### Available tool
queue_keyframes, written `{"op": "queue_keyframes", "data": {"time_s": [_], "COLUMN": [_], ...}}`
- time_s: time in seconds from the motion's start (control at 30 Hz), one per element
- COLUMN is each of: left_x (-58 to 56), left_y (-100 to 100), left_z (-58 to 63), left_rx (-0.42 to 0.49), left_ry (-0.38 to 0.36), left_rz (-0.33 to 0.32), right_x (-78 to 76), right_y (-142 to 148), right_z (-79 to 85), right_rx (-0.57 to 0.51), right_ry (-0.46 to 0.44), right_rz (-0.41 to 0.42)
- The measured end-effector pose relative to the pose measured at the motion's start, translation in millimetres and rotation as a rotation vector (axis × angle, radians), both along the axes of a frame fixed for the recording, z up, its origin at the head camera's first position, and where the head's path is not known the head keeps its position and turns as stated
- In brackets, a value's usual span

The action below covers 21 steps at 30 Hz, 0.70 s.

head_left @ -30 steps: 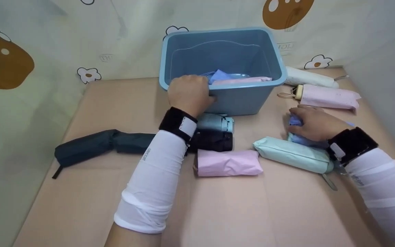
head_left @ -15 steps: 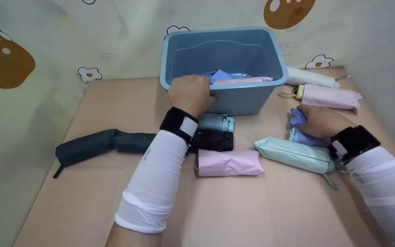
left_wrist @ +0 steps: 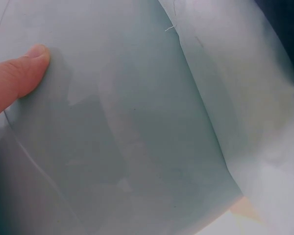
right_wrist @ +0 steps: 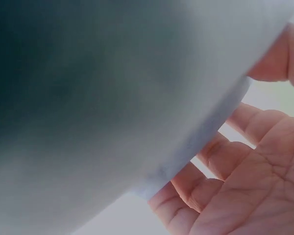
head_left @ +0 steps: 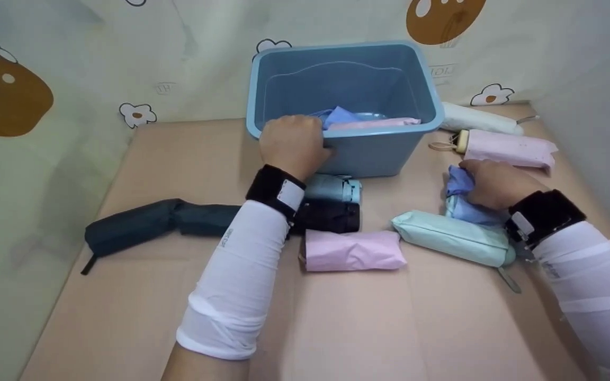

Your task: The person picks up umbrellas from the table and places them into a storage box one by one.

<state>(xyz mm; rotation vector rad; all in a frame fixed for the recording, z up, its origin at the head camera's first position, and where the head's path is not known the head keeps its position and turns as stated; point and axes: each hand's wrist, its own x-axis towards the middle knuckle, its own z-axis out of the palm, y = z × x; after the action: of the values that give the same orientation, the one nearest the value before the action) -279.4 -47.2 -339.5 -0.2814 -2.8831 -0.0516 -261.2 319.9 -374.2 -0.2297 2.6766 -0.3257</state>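
Note:
My left hand (head_left: 294, 145) grips the near rim of a blue plastic bin (head_left: 374, 153), its thumb (left_wrist: 32, 68) flat on the outer wall. On the right, my right hand (head_left: 503, 185) holds a blue folded umbrella (head_left: 461, 185) from its far side; in the right wrist view fingers and thumb lie along its edge, fingertips hidden. A mint-green folded umbrella (head_left: 450, 238) lies just in front of that one and blurs across the right wrist view. Inside the bin are a blue cloth item (head_left: 341, 117) and a pink one (head_left: 376, 124).
Beyond my right hand lie a pink umbrella with a yellow handle (head_left: 509, 148) and a white one (head_left: 480, 120). Before the bin are a light-blue umbrella (head_left: 326, 188), a black one (head_left: 331, 216) and a pink one (head_left: 355, 251). Dark green umbrellas (head_left: 130, 227) lie left.
My right hand has drawn its fingers in and shifted slightly right, uncovering more of the blue umbrella's left end. The left hand stays on the bin rim.

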Motion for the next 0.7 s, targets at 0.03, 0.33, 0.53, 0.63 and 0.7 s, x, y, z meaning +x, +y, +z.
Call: {"op": "queue_keyframes", "data": {"time_s": [0.03,0.33,0.53,0.63,0.7], "left_x": [-0.1,0.5,0.8,0.8,0.9], "left_y": [0.0,0.2,0.1,-0.2,-0.3], "left_z": [0.0,-0.3,-0.2,0.2,0.5], "left_rx": [-0.001,0.013,0.009,0.002,-0.001], "left_ry": [0.0,-0.002,-0.006,-0.009,-0.007], "left_rz": [0.0,-0.007,-0.006,-0.005,-0.004], "right_x": [-0.4,-1.1,-3.3,-3.8,-3.7], "right_y": [0.1,1.7,4.6,6.1,6.0], "right_z": [0.0,-0.8,-2.9,-2.9,-3.9], "right_rx": [0.001,-0.007,-0.002,0.01,0.009], "right_ry": [-0.009,0.01,0.027,0.04,0.045], "right_rz": [-0.005,-0.021,-0.008,0.0,-0.003]}}
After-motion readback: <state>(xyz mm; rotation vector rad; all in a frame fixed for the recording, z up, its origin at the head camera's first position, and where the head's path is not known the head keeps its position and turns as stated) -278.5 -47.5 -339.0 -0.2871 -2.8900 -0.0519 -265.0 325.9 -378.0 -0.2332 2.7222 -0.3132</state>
